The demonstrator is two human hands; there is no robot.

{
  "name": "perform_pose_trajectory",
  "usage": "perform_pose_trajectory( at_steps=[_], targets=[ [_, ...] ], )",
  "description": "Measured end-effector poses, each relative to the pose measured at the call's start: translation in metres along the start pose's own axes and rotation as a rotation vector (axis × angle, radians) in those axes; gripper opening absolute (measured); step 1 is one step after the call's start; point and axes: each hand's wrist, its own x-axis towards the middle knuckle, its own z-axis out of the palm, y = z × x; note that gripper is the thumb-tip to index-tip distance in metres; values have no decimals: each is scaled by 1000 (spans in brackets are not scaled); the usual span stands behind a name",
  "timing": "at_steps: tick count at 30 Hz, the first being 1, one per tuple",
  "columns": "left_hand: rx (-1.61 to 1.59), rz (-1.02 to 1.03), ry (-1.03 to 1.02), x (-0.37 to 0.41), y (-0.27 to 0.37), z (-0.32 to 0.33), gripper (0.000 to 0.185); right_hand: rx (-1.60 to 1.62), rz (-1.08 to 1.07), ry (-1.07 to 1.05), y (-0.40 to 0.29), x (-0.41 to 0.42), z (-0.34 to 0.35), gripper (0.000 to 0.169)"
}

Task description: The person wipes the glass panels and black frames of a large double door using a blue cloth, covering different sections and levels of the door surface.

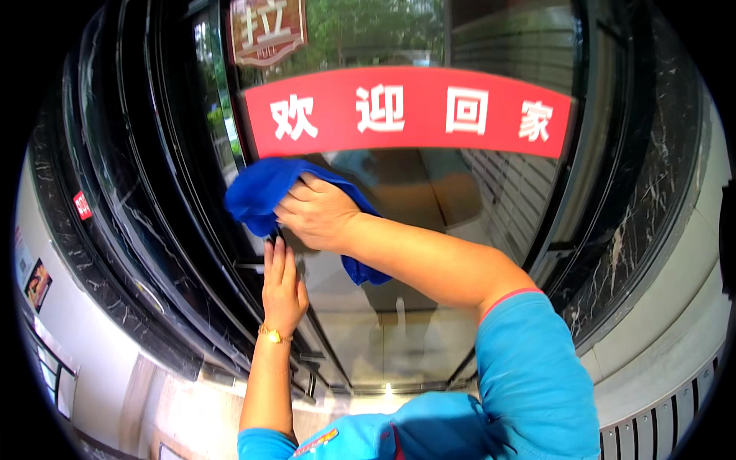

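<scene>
My right hand (319, 213) grips a blue cloth (259, 190), bunched near the left edge of a glass door (402, 339). One part of the cloth hangs below my right forearm. Just under it, my left hand (284, 282) rests against the dark door frame (313, 330) with its fingers stretched upward and its thumb apart. That hand holds nothing that I can see. A gold-coloured wristwatch (274, 335) circles my left wrist. Above the cloth, a red banner (408, 115) with white writing crosses the glass.
A brown sign (269, 31) with writing sits at the door's upper left. Black marble trim (629, 230) flanks the doorway on the right, and more dark marble (123, 213) on the left. A slatted metal grating (655, 425) lies at lower right. Reflections show in the glass.
</scene>
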Motion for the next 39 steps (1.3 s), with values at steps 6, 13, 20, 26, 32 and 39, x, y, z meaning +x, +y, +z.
perform_pose_trajectory(
  at_steps=[6,13,20,26,32,39],
  targets=[
    [61,57,27,-16,-19,-17,62,-330,419,-259,25,-107,-114,3],
    [-17,90,2,-17,-19,-2,62,-347,855,346,79,-156,-171,18],
    [44,55,-81,-69,-33,5,61,-137,839,-424,-60,-64,-11,34],
    [-67,81,-151,-123,-48,25,48,155,221,-211,-170,-174,27,21],
    [-47,65,-230,-142,-41,42,56,318,250,-710,-180,-374,-102,23],
    [-63,65,-232,-146,-44,43,65,-285,600,125,69,-195,-176,14]
  ],
)
